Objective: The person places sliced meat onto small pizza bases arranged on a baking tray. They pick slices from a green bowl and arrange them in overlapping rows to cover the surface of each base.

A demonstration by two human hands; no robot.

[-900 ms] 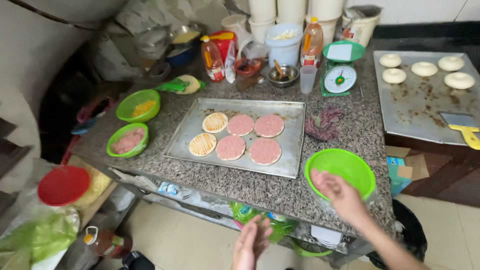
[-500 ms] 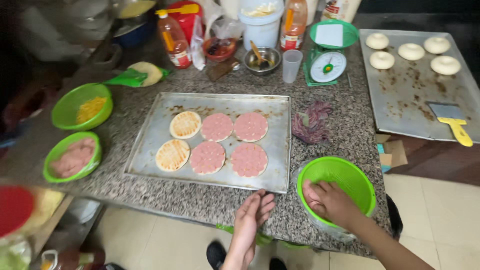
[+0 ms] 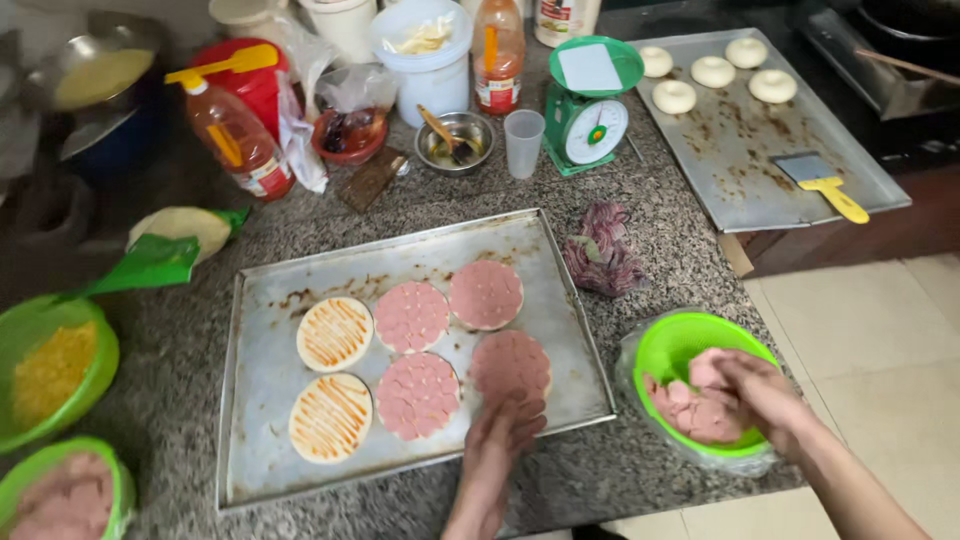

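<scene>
Topping round dough bases with pink sausage slices on the flat metal baking tray (image 3: 262,400).
Left hand (image 3: 497,447), spread flat, presses the tray's near-right slice-covered base (image 3: 511,367); right hand (image 3: 752,392) pinches slices (image 3: 690,410) in the green plastic bowl (image 3: 680,340) right of the tray; two sauced bases (image 3: 334,333) look uncovered.

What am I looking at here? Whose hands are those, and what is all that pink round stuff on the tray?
This picture comes from a camera worn on a person's head, looking down, so the two hands at the bottom are that person's own. The left hand rests its fingers on a dough round covered with pink meat slices on a metal tray. The right hand reaches into a green bowl holding more pink slices. The tray carries four rounds covered in slices and two with only stripes of sauce. Around it on the stone counter stand a green kitchen scale, bottles, other bowls, and a second tray with plain dough rounds.
</scene>
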